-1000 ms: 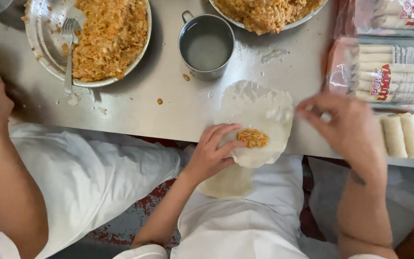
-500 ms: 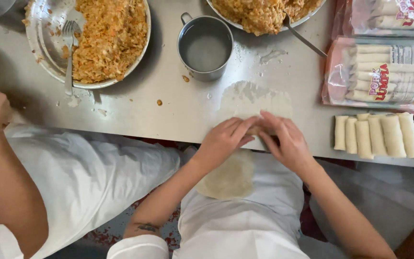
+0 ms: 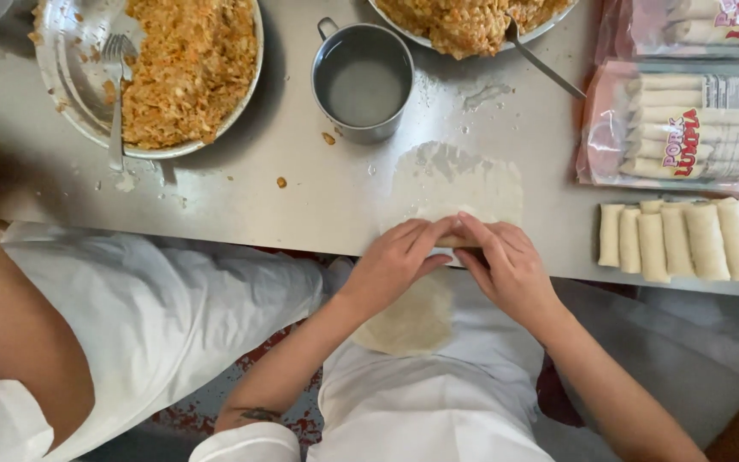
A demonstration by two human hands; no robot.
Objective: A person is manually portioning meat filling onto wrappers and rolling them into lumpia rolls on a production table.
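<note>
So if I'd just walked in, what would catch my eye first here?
Probably the two hands, left hand and right hand, meeting at the table's near edge, fingers pressed on a thin pale wrapper. Next, the big plate of orange filling with a fork at the far left. Then the row of finished rolls at the right, below sealed packs.

Thin round wrapper (image 3: 459, 180) flat at table edge, near edge folded.
</note>
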